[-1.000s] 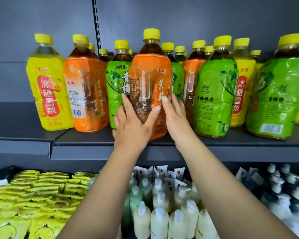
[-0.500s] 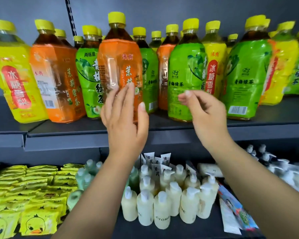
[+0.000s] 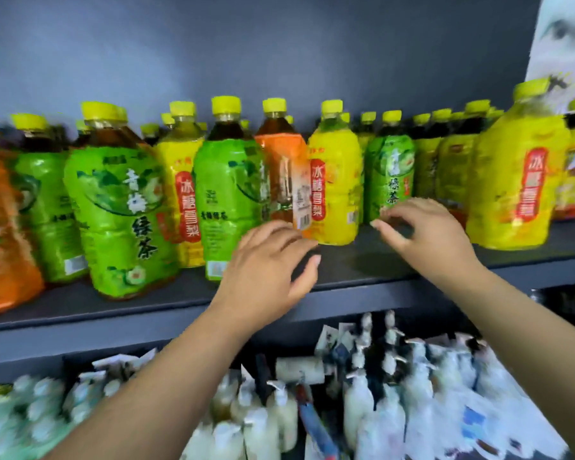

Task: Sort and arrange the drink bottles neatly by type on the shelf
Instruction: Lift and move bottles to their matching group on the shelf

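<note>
Just above the left hand (image 3: 266, 273), an orange-labelled bottle (image 3: 281, 180) stands upright on the dark shelf (image 3: 372, 265). It is pressed between a green-labelled bottle (image 3: 228, 200) on that hand's left and a yellow-labelled bottle (image 3: 336, 194) that sits in the gap between the two hands. The left hand holds nothing. Its fingers are spread and relaxed, with the tips close to the foot of the orange-labelled bottle, though motion blur hides whether they touch it. The right hand (image 3: 425, 234) is also empty, its fingers loosely bent over the bare shelf board. Just beyond its fingertips stands a second green bottle (image 3: 390, 180), set further back in the row. Off to the right of that hand, a large yellow bottle (image 3: 518, 180) stands near the shelf's front edge. Further left of the left hand are a front green bottle (image 3: 120, 220), a yellow bottle behind it (image 3: 183, 200), and an orange bottle at the picture's edge (image 3: 0, 234). The colours are mixed along the row, and every bottle has a yellow cap. Below both forearms, on a lower level, pale pump bottles (image 3: 362, 410) crowd together, too blurred to read.
</note>
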`<state>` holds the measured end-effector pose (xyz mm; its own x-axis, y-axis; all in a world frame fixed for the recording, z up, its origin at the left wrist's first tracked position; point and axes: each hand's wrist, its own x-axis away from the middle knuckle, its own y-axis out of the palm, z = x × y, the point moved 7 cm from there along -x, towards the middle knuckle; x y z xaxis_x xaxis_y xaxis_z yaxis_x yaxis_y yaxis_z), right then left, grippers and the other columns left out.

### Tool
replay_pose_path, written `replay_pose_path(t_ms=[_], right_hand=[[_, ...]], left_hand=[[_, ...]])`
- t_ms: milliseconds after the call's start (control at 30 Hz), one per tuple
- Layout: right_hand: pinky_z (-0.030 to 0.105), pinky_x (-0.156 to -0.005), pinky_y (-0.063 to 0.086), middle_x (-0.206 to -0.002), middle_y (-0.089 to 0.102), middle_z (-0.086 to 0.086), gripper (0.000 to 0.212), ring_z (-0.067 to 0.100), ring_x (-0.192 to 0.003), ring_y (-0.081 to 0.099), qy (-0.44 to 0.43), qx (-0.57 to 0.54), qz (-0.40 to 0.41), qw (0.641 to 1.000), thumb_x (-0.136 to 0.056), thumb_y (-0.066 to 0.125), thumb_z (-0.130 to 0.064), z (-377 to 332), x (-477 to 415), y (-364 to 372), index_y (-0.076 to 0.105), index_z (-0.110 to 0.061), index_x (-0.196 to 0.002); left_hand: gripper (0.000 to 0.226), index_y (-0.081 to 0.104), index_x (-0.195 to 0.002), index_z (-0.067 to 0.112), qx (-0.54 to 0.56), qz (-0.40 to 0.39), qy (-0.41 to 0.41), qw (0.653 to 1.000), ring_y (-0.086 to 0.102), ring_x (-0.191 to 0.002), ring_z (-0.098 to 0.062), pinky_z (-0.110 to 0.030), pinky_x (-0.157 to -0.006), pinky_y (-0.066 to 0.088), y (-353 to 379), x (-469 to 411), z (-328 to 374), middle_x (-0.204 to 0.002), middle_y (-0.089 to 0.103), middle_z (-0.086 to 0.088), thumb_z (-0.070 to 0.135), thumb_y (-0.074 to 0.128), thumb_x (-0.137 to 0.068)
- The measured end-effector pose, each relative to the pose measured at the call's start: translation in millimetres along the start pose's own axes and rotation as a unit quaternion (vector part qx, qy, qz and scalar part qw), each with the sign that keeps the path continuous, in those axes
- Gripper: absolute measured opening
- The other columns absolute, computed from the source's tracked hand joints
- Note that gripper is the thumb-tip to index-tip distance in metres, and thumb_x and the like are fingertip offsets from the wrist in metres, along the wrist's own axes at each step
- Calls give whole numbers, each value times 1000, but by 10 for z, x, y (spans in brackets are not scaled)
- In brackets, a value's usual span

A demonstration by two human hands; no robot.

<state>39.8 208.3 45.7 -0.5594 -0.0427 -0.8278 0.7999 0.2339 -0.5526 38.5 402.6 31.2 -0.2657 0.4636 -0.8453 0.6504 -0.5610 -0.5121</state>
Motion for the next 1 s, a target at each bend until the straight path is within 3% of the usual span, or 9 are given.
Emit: replay_pose_path(t_ms=[133,233,300,367,467,633,767,900,1000], right_hand=[[33,-88,38,-109,64,10,35,29,-108,52,37,-6,-57,998,-86,59,-39,362,-141,145,67,-9,-103],[34,-93,38,-122,56,8,49,25,-116,47,86,-50,-129,987,-84,56,-50,477,-413,462,57,-14,-117],[36,-96,40,-130,51,7,63,24,-120,46,152,-149,-157,965,-80,59,-55,501,-583,717,48,-15,-128],[40,-101,40,-138,46,6,77,24,-125,45,217,-294,-175,914,-75,64,-55,464,-679,980,36,-17,-137],[40,-105,37,-141,44,3,83,22,-127,44,261,-439,-206,835,-75,66,-52,356,-670,1251,28,-20,-142],[36,-100,41,-132,54,-1,63,19,-117,52,229,-446,-218,837,-79,62,-50,323,-637,1175,43,-25,-133],[32,-92,43,-120,59,-3,48,13,-105,56,234,-517,-246,786,-76,63,-44,372,-556,1084,48,-30,-119],[40,-98,44,-120,62,0,63,17,-110,58,271,-592,-318,690,-66,74,-41,466,-442,1118,51,-24,-122],[38,-93,45,-107,65,1,57,19,-102,60,282,-640,-329,635,-67,61,-56,440,-453,1072,55,-23,-113]], left_hand=[[42,72,-93,13,-74,-143,-54,985,65,-94,-28,-37,-81,51,469,-159,99,-91,71,-6,40,43,-80],[44,71,-94,13,-91,-201,-85,972,65,-91,-28,-39,-79,52,606,-164,78,-88,71,-5,42,40,-81],[44,70,-94,12,-80,-213,-91,969,64,-90,-28,-39,-79,52,634,-138,49,-88,70,-4,41,39,-82],[44,70,-96,12,-75,-218,-95,969,64,-92,-28,-40,-80,52,660,-118,18,-91,70,-4,41,39,-83],[49,67,-105,12,-53,-202,-114,971,61,-102,-29,-43,-87,49,670,-100,-29,-103,66,-8,44,38,-83],[67,54,-127,16,4,-180,-153,972,42,-126,-23,-32,-105,28,632,-93,-71,-131,52,-6,57,29,-81],[75,35,-140,20,203,-115,-254,939,31,-128,-2,-15,-107,19,638,-285,-75,-140,37,9,66,43,-80],[83,22,-146,19,239,-69,-286,925,28,-137,-13,-34,-114,24,763,-522,-45,-150,30,0,61,45,-78],[89,15,-147,20,236,-25,-304,923,28,-138,-19,-39,-113,25,843,-632,-158,-152,26,-3,60,54,-78]])
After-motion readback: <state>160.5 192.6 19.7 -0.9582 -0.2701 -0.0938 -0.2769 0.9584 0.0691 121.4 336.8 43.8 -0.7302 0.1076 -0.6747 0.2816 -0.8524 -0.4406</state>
